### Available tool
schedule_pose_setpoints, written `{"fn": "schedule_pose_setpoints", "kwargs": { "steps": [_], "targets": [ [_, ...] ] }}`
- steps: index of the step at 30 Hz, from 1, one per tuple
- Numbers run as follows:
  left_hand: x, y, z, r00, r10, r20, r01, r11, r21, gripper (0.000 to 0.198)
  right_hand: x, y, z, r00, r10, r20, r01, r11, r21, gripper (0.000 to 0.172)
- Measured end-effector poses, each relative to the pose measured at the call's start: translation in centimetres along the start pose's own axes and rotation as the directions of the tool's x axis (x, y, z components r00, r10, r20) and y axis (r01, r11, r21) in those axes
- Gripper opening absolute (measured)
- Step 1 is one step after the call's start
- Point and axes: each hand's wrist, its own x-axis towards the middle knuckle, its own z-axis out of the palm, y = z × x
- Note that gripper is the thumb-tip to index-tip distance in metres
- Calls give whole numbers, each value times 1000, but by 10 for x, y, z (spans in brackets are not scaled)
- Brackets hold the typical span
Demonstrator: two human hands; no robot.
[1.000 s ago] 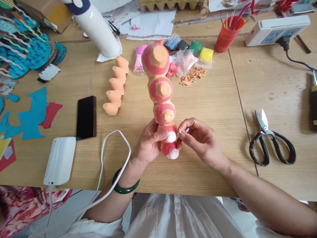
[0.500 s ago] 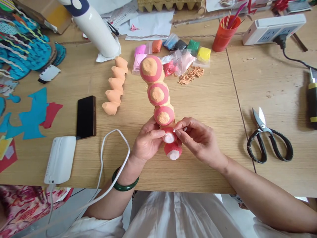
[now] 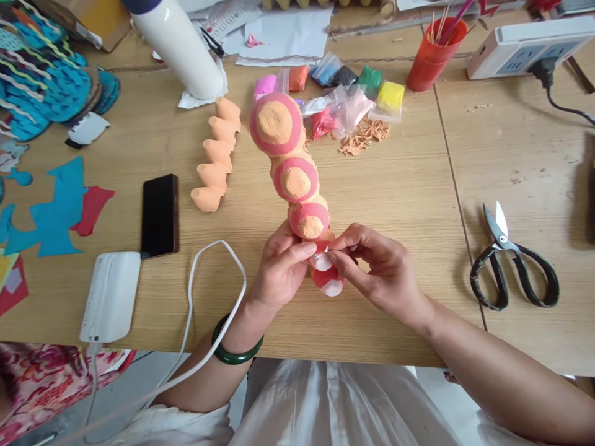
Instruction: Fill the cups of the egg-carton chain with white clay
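My left hand grips the lower part of a painted egg-carton strip, thumb on top and fingers behind. The strip has several bumps in a row with pink-red rings. Its upper bumps have orange tops, and the two lowest have white tops. My right hand pinches a small white bit, perhaps clay, between thumb and forefinger. Those fingertips touch the red ring of the second-lowest bump, just above its white top. The right hand's other fingers are curled and partly hidden.
A plain orange carton strip, phone and white device with a looping cable lie left. Clay packets, orange shavings and a red cup are behind. Black-handled scissors lie right; a white bottle stands back left.
The strip's upper end has tilted up nearer the camera and slightly left. My right fingertips stay at the second-lowest bump with the white bit pressed at its ring. The view has shifted slightly.
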Motion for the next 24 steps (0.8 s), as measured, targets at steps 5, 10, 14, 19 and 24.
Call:
{"fn": "schedule_pose_setpoints", "kwargs": {
  "steps": [5, 10, 14, 19, 24],
  "targets": [
    [0, 0, 3, 999, 25, -35, -24, 999, 28, 18, 0, -1, -2, 990, -139, 0, 137, 975, -173, 11],
    [0, 0, 3, 999, 52, -7, -51, 995, 89, 22, -2, -1, -3, 971, -235, 38, 234, 914, -330, 13],
    [-1, -3, 3, 997, 69, 20, -71, 990, 124, 23, -4, -1, -2, 967, -248, 61, 253, 895, -367, 14],
    [1, -4, 4, 998, 65, 14, -66, 996, 57, 20, -4, -2, -1, 964, -258, 71, 266, 902, -339, 13],
    [2, -1, 2, 998, 61, 6, -61, 994, 86, 19, 1, -6, -2, 996, 85, -35, -85, 996, -14, 9]
  ]
}}
